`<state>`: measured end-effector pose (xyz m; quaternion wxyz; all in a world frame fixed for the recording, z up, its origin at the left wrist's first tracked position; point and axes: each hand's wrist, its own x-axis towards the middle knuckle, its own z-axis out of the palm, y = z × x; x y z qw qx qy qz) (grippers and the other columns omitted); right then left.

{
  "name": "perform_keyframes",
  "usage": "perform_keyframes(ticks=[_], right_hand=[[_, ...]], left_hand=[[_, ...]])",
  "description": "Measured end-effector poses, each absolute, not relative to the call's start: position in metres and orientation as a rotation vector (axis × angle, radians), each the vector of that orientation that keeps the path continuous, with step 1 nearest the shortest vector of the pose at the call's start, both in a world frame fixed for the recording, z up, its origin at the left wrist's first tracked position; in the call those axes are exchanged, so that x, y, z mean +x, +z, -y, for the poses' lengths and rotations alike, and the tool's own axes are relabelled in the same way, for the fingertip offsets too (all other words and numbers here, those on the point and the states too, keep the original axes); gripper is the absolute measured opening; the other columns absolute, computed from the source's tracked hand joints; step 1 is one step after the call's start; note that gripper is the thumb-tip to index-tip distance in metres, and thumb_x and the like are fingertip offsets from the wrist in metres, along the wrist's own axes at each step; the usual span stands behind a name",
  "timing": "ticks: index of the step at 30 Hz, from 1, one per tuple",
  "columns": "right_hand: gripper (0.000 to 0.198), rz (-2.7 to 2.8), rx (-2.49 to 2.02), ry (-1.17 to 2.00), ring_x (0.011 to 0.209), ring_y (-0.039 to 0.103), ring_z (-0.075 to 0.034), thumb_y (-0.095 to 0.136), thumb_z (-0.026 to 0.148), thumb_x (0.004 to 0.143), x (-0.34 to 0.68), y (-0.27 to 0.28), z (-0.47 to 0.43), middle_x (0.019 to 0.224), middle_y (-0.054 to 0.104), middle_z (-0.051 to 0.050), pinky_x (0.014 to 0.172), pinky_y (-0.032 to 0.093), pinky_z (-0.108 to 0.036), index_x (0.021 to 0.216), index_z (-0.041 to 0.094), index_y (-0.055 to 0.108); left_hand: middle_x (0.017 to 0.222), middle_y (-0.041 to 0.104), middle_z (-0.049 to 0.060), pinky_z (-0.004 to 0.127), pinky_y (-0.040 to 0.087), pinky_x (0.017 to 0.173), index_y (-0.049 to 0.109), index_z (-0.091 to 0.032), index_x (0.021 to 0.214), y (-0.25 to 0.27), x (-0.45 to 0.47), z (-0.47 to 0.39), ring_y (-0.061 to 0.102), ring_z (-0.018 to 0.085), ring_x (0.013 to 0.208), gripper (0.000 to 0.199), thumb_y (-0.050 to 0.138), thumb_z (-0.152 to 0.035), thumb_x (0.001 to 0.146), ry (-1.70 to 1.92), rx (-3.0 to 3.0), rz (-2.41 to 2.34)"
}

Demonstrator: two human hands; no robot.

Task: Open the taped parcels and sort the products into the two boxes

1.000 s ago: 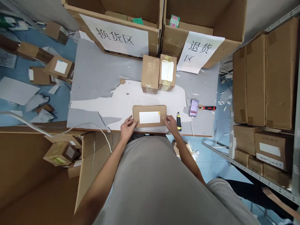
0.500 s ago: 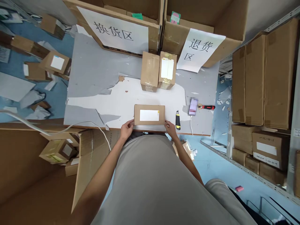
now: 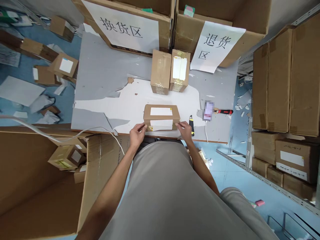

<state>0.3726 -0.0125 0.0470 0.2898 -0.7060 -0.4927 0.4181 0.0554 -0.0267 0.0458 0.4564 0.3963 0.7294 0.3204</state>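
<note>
A small brown cardboard box (image 3: 162,120) with a white label wrapping over its edge is tilted at the table's front edge, so its top and near side both show. My left hand (image 3: 138,134) pinches its near left corner. At the near right corner, the fingers of my right hand (image 3: 184,130) are closed on the same box. Just right of that hand lies a yellow and black box cutter (image 3: 191,125). Farther right are a phone (image 3: 208,110) with a white cable and a tool with a red and black handle (image 3: 225,112).
Two taped cardboard boxes (image 3: 160,72) stand mid-table, before two large open cartons (image 3: 165,31) bearing paper signs. A large open carton (image 3: 82,200) with parcels is at lower left. Shelves on the right hold stacked boxes (image 3: 280,83). Parcels and scraps litter the floor at left.
The box has tipped, its near side with the wrapped label now showing below the top. Both hands have stayed at its corners. The whole view has shifted slightly.
</note>
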Motion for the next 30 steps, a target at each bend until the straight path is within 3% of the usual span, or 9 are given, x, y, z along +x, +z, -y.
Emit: perform_keyframes(ticks=[3,7,13,20,27,30], right_hand=[[0.051,1.335,-1.906,1.038,0.098,0.08,-0.027,0.073,0.068,0.109,0.372,0.066,0.002,0.101,0.084,-0.01,0.097,0.065,-0.038,0.106,0.022,0.094],[0.05,1.355,-1.945,1.031,0.096,0.08,-0.026,0.073,0.067,0.111,0.371,0.076,-0.009,0.102,0.086,-0.009,0.094,0.064,-0.037,0.101,0.022,0.093],[0.048,1.43,-2.06,1.088,0.101,0.084,-0.028,0.075,0.065,0.111,0.369,0.065,-0.013,0.106,0.09,-0.011,0.098,0.064,-0.038,0.095,0.023,0.091],[0.041,1.517,-2.066,1.072,0.102,0.085,-0.029,0.085,0.064,0.105,0.38,0.067,-0.008,0.108,0.09,-0.011,0.103,0.065,-0.042,0.1,0.024,0.092],[0.042,1.392,-2.042,1.131,0.101,0.086,-0.03,0.083,0.064,0.104,0.383,0.062,0.002,0.11,0.092,-0.013,0.101,0.068,-0.042,0.098,0.023,0.089],[0.032,1.341,-2.054,1.114,0.105,0.087,-0.031,0.082,0.054,0.105,0.4,0.059,0.003,0.113,0.093,-0.013,0.104,0.068,-0.043,0.099,0.023,0.09]], left_hand=[[0.114,0.088,0.011,0.041,0.066,0.109,0.093,-0.018,0.119,0.072,0.055,0.017,0.08,0.031,0.114,0.047,0.071,-0.056,0.103,0.845,1.118,-1.845],[0.102,0.087,0.009,0.041,0.065,0.104,0.095,-0.019,0.113,0.084,0.055,0.006,0.08,0.031,0.106,0.046,0.07,-0.057,0.105,0.831,1.17,-1.907],[0.112,0.09,0.012,0.042,0.065,0.105,0.094,-0.019,0.103,0.064,0.06,0.004,0.084,0.034,0.107,0.033,0.075,-0.045,0.098,0.704,1.065,-1.913],[0.131,0.089,0.019,0.043,0.068,0.112,0.089,-0.011,0.124,0.068,0.053,0.008,0.086,0.033,0.117,0.042,0.082,-0.043,0.097,0.754,0.916,-1.958],[0.12,0.092,0.013,0.047,0.068,0.118,0.092,-0.013,0.115,0.091,0.062,0.016,0.086,0.036,0.125,0.033,0.079,-0.04,0.102,0.775,0.936,-1.925],[0.125,0.092,0.011,0.049,0.067,0.12,0.092,-0.015,0.124,0.107,0.086,0.021,0.085,0.036,0.128,0.037,0.079,-0.042,0.103,0.783,0.996,-1.861]])
